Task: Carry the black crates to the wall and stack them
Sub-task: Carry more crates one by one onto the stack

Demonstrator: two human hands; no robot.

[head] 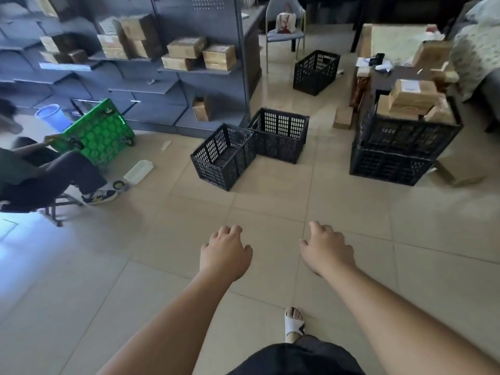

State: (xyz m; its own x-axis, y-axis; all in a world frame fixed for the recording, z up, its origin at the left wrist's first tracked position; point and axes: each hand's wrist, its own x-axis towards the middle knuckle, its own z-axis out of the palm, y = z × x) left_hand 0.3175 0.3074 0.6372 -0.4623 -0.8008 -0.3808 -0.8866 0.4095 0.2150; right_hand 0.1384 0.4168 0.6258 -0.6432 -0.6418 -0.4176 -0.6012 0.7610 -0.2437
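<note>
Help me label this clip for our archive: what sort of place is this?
Probably a small stockroom or packing room: grey shelving holds cardboard boxes, black crates stand on the tiled floor, and more parcels fill a stacked crate.

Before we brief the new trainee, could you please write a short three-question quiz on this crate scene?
1. True or false: both hands, left hand and right hand, are empty.
2. How many empty black crates stand singly on the floor: the near crate, the one touching it, the far crate?
3. What fills the top crate of the stack on the right? A) bottles B) cardboard boxes C) nothing

Key: 1 true; 2 three; 3 B.
</note>
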